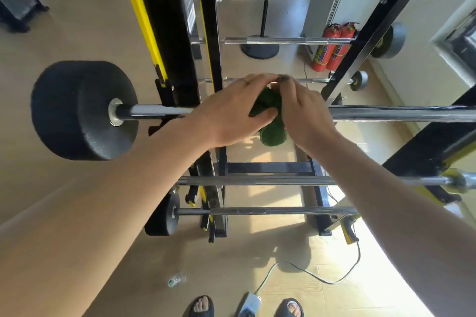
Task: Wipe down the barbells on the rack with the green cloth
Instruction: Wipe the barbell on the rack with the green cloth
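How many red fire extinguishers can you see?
2. Both stand on the floor behind the rack, side by side: left extinguisher, right extinguisher. A bar crosses them; more could be hidden.

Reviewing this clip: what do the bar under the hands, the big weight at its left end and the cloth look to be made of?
Bar: metal, probably chromed steel; it shines with bright streaks. Weight: matte black with a pebbled face, likely rubber-coated or painted iron; cannot tell which. Green cloth: soft fabric, bunched in folds between the left hand and right hand.
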`<state>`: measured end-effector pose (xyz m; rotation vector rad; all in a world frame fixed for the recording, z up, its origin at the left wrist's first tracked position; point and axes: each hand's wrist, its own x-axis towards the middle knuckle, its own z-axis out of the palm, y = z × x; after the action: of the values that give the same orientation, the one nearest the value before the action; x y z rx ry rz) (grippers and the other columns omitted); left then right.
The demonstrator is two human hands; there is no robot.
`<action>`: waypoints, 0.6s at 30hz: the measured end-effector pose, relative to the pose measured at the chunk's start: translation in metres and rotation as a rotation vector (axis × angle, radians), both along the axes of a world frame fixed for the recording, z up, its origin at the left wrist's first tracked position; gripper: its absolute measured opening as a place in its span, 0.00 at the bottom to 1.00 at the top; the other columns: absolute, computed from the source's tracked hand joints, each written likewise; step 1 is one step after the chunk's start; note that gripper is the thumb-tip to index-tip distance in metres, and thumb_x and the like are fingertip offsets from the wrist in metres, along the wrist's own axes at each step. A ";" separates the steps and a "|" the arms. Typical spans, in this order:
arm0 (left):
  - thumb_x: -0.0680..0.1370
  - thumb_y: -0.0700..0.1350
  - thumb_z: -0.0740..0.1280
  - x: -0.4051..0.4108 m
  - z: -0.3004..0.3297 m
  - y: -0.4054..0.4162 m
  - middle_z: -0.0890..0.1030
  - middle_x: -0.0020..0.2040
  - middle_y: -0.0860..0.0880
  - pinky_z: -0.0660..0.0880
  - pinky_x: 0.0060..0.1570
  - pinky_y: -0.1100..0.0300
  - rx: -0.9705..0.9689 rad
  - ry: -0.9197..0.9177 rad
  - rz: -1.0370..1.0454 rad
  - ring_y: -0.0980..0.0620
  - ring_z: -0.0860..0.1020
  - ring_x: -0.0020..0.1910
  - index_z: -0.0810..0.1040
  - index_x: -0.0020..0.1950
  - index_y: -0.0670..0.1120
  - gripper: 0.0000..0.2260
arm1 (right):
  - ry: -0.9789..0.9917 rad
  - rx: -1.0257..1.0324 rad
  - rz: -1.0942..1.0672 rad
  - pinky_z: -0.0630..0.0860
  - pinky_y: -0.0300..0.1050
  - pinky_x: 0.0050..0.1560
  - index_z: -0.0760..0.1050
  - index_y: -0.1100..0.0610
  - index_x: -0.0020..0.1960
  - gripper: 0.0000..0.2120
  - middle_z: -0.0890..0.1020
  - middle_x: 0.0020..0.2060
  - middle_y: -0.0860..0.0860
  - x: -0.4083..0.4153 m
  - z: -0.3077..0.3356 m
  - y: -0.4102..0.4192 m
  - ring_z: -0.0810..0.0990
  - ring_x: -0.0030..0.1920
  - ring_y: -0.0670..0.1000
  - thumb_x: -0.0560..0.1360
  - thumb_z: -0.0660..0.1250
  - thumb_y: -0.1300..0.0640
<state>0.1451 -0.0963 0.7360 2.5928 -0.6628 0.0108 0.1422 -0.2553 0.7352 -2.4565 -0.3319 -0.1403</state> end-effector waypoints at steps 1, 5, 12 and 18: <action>0.81 0.55 0.63 0.006 -0.002 -0.006 0.72 0.69 0.52 0.73 0.65 0.52 0.005 0.056 -0.023 0.51 0.73 0.64 0.63 0.74 0.54 0.23 | 0.024 0.096 -0.033 0.73 0.53 0.57 0.72 0.58 0.62 0.20 0.80 0.53 0.55 0.004 0.003 -0.003 0.77 0.56 0.57 0.84 0.44 0.55; 0.81 0.54 0.64 0.010 -0.009 -0.003 0.74 0.61 0.47 0.78 0.50 0.52 0.153 -0.164 -0.069 0.48 0.76 0.54 0.68 0.67 0.47 0.18 | -0.089 -0.096 -0.120 0.74 0.55 0.55 0.72 0.62 0.61 0.19 0.80 0.49 0.60 0.014 0.006 -0.031 0.77 0.51 0.61 0.84 0.45 0.55; 0.75 0.50 0.70 -0.007 0.011 0.060 0.75 0.54 0.44 0.76 0.46 0.53 0.457 -0.374 -0.244 0.46 0.75 0.48 0.71 0.58 0.44 0.16 | 0.016 -0.517 -0.095 0.78 0.55 0.47 0.65 0.59 0.70 0.17 0.81 0.41 0.56 0.022 -0.007 -0.058 0.79 0.43 0.62 0.83 0.51 0.60; 0.71 0.67 0.70 0.005 -0.001 0.003 0.74 0.61 0.45 0.77 0.56 0.51 0.539 -0.276 -0.008 0.47 0.76 0.56 0.65 0.68 0.46 0.36 | 0.013 -0.522 -0.122 0.69 0.49 0.36 0.64 0.57 0.69 0.17 0.64 0.29 0.49 0.028 -0.011 -0.057 0.70 0.36 0.58 0.82 0.49 0.61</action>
<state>0.1500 -0.0931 0.7351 3.1415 -0.8716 0.2189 0.1705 -0.3123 0.7246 -2.9945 -0.2323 -0.0981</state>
